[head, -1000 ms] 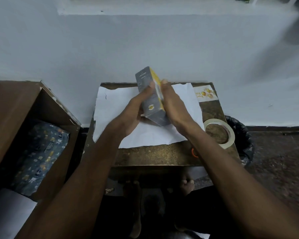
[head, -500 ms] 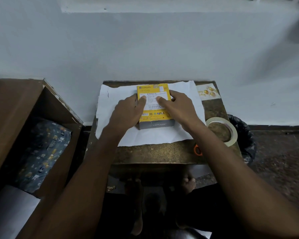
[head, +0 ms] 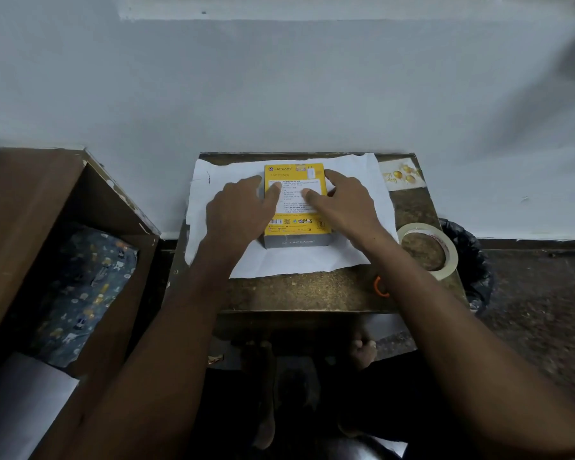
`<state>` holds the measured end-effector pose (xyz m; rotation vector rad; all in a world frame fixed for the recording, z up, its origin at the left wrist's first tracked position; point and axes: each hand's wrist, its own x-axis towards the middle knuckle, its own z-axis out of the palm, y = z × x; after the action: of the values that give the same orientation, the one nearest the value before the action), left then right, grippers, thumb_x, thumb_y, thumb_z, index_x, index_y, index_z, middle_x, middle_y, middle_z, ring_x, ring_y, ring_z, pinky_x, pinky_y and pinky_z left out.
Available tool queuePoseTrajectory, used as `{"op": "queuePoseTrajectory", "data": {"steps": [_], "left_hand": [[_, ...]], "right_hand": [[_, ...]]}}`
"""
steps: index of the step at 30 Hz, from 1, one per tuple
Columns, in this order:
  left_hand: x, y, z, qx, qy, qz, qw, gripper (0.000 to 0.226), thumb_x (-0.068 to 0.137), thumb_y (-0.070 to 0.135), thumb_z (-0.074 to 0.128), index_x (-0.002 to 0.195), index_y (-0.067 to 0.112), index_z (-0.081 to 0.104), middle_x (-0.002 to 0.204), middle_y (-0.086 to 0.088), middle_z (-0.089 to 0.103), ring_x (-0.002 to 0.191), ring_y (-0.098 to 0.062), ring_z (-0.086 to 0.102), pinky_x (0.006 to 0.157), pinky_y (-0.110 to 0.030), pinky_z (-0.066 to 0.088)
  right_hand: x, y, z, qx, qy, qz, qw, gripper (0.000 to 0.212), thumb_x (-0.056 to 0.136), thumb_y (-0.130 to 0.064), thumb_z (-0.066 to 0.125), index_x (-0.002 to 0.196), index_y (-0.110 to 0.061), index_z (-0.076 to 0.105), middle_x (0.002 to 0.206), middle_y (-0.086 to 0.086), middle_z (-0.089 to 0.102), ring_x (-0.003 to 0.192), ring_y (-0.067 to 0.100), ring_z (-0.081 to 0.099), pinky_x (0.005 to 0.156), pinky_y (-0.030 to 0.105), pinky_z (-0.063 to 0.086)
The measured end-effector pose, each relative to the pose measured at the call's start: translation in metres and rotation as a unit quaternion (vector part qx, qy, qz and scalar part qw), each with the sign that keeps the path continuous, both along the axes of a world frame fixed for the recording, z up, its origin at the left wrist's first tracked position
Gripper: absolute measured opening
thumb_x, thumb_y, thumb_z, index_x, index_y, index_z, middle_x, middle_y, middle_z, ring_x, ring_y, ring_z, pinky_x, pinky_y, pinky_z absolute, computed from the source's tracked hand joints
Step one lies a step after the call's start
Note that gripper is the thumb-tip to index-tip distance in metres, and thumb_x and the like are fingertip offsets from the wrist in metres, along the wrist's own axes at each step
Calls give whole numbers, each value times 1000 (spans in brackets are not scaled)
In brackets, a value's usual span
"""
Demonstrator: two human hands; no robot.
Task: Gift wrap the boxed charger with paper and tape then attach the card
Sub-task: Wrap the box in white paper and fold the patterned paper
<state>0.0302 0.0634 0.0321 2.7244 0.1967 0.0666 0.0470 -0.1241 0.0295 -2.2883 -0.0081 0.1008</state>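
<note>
We keep the charger box [head: 297, 207] lying flat, label side up, near the middle of the white paper [head: 352, 180], which is spread over the small brown surface [head: 312, 290]. Left hand [head: 238, 210] rests on the paper at the box's left edge, fingers [head: 274, 194] straight and loosely spread, the tips reaching over onto the label. Right hand [head: 344, 200] mirrors it from the right: fingers spread and flat, one tip on the label, another at the far right corner. Neither hand curls round or pinches anything; we only press and steady.

Judgement: we are squaring the box on the sheet, so that margins are left on every side for folding. Paper shows beyond the box on left, right and near side; the far margin looks narrower. No fold is made yet, so the wrap is at its start.

Tape roll [head: 427, 250] lies at the right edge of the surface, close to the right forearm, likely parked within easy reach. An orange loop [head: 379, 287] shows beside that forearm, mostly hidden; perhaps a scissor handle, we cannot tell. The card [head: 402, 176] with gold print lies at the far right corner, just beside the paper's edge, out of the folding area. A wooden cabinet [head: 47, 200] stands to the left.
</note>
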Motion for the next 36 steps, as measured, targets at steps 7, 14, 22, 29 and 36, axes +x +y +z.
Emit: {"op": "queuePoseTrajectory", "data": {"steps": [7,14,22,29,36], "left_hand": [[-4,35,10,6,25,125,992,52,95,57,70,140,33,59,166,-16,30,153,-43,29,121,-53,25],[-9,63,21,-86,47,162,982,51,87,47,84,133,29,70,147,-9,53,138,-33,51,107,-42,45],[-8,69,15,-118,22,158,980,46,77,34,93,119,34,76,142,-2,62,125,-25,63,93,-32,45],[-14,77,27,-128,26,62,989,43,81,24,90,122,30,78,137,2,66,123,-21,62,96,-29,46],[-11,41,52,-160,-126,-56,977,39,83,15,81,118,30,80,118,15,76,107,-3,66,91,-11,46]], "right_hand": [[-2,3,1,-125,-22,45,991,62,107,-49,43,163,-49,18,119,10,49,103,30,58,82,37,45],[-8,12,4,-170,-31,58,983,52,109,-44,34,161,-46,29,118,12,48,114,36,54,90,43,49],[-16,24,0,-175,-44,21,983,62,102,-59,44,160,-44,29,132,11,48,124,34,48,89,44,46],[-24,39,-1,-195,-39,-3,980,76,95,-72,47,160,-38,28,138,9,45,127,33,43,85,42,40],[-22,36,6,-181,-16,7,983,76,94,-72,50,160,-39,27,139,10,46,129,33,43,90,44,41]]}}
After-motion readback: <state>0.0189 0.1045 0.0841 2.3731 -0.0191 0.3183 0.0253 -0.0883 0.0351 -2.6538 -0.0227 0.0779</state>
